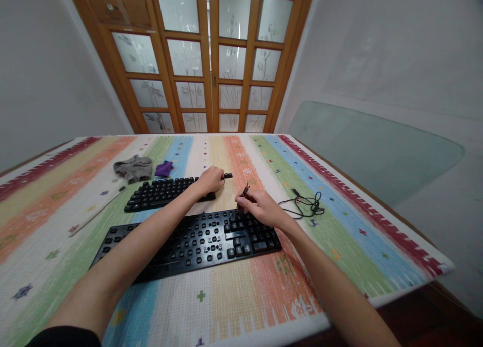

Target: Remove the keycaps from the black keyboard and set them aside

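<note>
My left hand [211,180] is closed at the right end of a block of loose black keycaps [162,192], laid out in rows. Its fingertips pinch a small black keycap, mostly hidden by the fingers, beside a couple of other keycaps [228,175]. A small dark pronged tool, apparently a keycap puller [243,191], is gripped in my right hand [260,206], just above the back edge of the black keyboard [177,246]. Bare key stems show over the keyboard's left and middle, while keycaps still sit on its right part. My left forearm covers some of it.
A grey rag [134,168] and a purple cloth [163,168] lie behind the keycaps. To the left rests a long thin brush [98,211]. The keyboard's coiled cable [302,205] lies right. A striped cloth [226,296] covers the table; wooden glass doors [213,85] stand beyond.
</note>
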Demonstrator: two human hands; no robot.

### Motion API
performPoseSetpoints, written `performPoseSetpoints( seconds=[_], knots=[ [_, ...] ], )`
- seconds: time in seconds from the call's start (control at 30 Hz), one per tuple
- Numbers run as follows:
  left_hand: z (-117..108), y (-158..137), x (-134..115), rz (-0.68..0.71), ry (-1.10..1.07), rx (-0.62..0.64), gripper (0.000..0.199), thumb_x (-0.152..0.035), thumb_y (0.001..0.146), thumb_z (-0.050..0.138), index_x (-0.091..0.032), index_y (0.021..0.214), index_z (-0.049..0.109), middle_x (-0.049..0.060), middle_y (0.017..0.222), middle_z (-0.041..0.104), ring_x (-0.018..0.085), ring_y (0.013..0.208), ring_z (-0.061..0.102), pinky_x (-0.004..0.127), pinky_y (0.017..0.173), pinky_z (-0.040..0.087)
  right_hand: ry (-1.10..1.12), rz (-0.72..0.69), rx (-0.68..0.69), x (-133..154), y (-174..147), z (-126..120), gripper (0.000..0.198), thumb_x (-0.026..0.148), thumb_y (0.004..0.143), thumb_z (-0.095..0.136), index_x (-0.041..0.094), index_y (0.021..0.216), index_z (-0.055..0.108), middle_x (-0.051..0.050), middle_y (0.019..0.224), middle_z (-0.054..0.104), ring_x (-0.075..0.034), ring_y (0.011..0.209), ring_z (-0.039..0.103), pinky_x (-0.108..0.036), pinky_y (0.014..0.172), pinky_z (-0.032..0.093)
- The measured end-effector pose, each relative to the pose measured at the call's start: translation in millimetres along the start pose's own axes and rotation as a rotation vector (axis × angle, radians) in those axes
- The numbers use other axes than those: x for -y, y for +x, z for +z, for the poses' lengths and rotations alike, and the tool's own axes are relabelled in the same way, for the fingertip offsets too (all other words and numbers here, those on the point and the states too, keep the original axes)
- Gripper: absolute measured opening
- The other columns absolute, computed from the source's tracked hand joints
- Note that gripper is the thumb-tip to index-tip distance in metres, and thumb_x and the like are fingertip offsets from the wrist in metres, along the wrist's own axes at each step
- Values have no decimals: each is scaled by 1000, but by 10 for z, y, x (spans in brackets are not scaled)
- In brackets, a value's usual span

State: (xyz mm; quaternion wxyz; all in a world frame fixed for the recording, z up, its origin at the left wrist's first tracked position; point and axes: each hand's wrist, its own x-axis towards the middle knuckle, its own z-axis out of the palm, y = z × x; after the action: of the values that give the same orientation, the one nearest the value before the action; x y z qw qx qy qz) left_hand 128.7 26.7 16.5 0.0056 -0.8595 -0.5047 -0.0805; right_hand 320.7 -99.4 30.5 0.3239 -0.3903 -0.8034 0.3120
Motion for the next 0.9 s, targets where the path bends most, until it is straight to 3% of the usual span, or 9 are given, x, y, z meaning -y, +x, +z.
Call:
performPoseSetpoints(
  seconds=[0.3,0.57,0.9],
  knots=[
    [-11,-1,-9,-23,-8,6,23,-18,81,54,-13,94,73,13,93,71,24,94,65,30,81,48,52,51,55,9,-6,46,23,37,95,51,17,88,60,-2,70,65,-16,63,64,-27,64,47],
    [-9,-17,9,-45,-24,0,25,-20,80,56,-14,99,71,13,95,70,24,95,64,30,81,48,-150,-70,107,136,-27,86,18,32,95,53,17,87,62,-3,79,66,-17,69,59,-27,66,42],
    [-35,-55,28,-50,-21,-11,30,-20,79,58,-14,106,69,14,101,68,26,101,63,31,85,48,-200,20,-78,40,39,255,33,39,102,34,19,81,51,-3,71,60,-18,66,57,-29,65,39]
  ],
)
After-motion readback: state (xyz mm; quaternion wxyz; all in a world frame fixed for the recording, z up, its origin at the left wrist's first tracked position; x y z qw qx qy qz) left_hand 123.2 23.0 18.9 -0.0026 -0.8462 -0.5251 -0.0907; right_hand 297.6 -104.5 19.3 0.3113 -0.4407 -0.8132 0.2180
